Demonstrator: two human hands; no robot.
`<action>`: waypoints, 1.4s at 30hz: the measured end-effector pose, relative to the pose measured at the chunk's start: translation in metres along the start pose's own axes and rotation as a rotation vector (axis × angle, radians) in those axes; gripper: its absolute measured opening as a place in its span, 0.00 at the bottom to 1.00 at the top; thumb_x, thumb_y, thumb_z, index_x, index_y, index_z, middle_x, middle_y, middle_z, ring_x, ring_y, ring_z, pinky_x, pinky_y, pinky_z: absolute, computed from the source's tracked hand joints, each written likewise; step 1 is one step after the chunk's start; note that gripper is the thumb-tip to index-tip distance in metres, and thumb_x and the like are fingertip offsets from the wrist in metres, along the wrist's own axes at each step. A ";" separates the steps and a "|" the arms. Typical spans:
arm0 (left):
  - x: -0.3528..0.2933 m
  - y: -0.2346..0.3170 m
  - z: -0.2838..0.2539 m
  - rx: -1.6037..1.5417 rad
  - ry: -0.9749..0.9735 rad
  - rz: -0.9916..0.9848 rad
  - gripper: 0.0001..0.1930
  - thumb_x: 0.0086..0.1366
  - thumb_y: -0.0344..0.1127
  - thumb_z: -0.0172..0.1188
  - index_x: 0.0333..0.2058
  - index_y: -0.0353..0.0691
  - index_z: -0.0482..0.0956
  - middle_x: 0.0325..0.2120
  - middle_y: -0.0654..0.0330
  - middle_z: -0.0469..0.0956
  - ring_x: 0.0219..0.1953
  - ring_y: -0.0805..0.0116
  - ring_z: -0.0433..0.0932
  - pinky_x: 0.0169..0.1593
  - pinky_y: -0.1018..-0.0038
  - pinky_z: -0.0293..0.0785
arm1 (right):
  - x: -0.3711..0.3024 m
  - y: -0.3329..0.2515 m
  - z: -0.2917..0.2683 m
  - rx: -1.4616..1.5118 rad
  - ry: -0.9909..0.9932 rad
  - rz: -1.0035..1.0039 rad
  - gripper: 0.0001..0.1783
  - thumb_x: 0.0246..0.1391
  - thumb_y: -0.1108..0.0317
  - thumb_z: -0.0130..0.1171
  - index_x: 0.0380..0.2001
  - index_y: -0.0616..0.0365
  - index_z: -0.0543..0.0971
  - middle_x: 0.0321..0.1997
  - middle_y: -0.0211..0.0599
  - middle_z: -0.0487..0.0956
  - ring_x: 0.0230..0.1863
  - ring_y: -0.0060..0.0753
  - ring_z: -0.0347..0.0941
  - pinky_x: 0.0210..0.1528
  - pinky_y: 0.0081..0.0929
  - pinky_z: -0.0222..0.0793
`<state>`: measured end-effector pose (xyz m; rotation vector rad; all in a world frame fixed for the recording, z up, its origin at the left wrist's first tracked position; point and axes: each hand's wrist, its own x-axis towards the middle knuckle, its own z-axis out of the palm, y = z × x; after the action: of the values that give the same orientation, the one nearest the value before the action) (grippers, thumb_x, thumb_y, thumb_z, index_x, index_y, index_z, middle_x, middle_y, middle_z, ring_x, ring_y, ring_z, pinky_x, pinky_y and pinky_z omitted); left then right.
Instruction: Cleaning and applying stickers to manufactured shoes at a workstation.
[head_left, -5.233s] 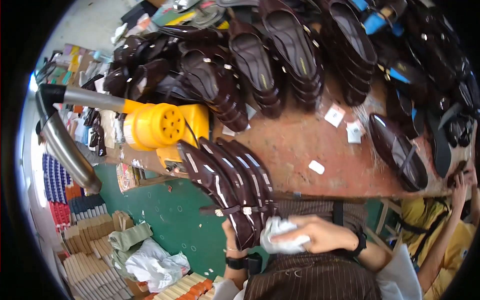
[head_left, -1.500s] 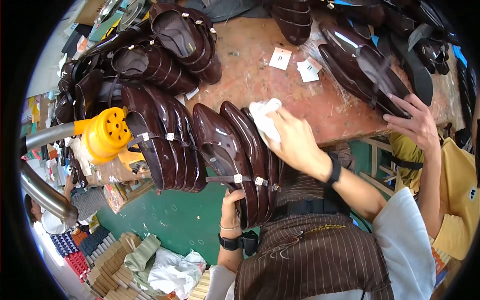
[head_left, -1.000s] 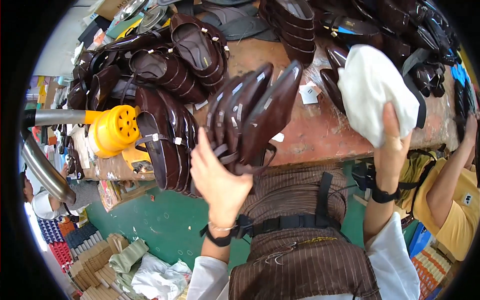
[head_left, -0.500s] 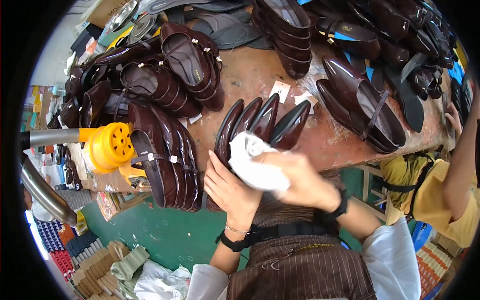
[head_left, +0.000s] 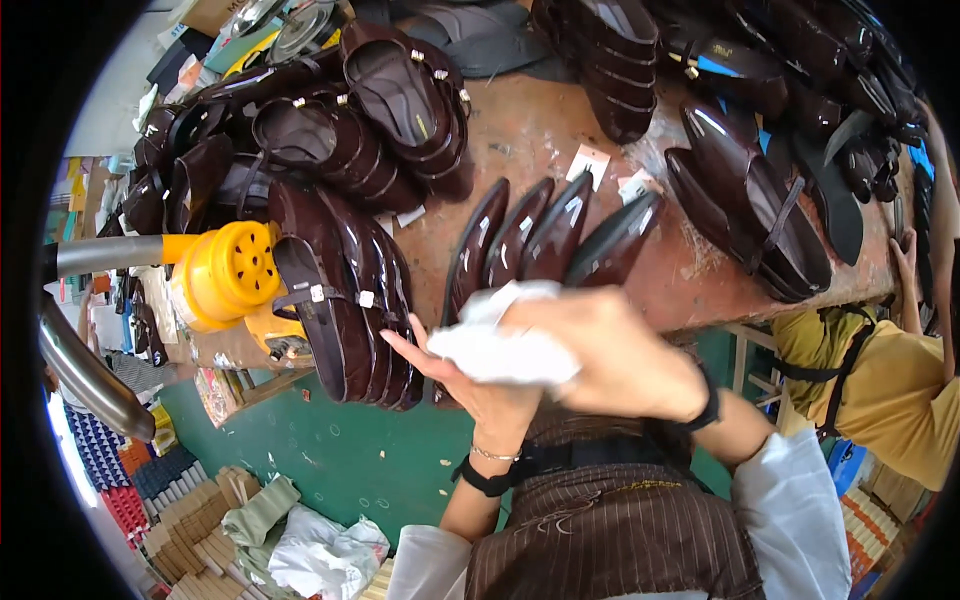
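Blurred by motion, my right hand [head_left: 615, 350] is closed on a bunched white cloth [head_left: 500, 350]. The cloth lies over the near end of several glossy burgundy pointed shoes [head_left: 554, 238], fanned side by side with their toes pointing away from me. Partly behind the cloth is my left hand [head_left: 490, 402]. Its visible fingers are stretched out to the left and grip nothing that I can see; the rest are hidden. Left of it stands a tight row of matching strapped shoes [head_left: 345, 300] with small shiny buckles.
A yellow machine head [head_left: 228, 275] on a metal arm stands at the left edge of the worn table [head_left: 500, 130]. Stacked shoes [head_left: 400, 95] fill the back. A strapped pair [head_left: 750, 210] lies at right, near a co-worker in yellow [head_left: 885, 385]. Paper tags [head_left: 588, 165] lie behind the fanned shoes.
The view has shifted slightly. My right hand has brought the cloth down toward my left hand. The left hand's fingers have come off the shoe's side and now spread outward.
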<state>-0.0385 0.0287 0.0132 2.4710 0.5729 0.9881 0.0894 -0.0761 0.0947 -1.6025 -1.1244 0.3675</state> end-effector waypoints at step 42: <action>0.150 -0.114 -0.141 -1.207 0.077 -1.015 0.11 0.60 0.33 0.60 0.41 0.37 0.78 0.37 0.55 0.82 0.40 0.61 0.82 0.46 0.68 0.80 | -0.059 0.011 -0.053 0.340 0.461 0.146 0.19 0.48 0.68 0.63 0.43 0.68 0.78 0.49 0.50 0.79 0.49 0.36 0.75 0.54 0.31 0.67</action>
<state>-0.0647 0.2313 0.1295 0.8758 0.7870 0.6423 0.1033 -0.1549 0.0857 -1.3746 -0.5619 0.2497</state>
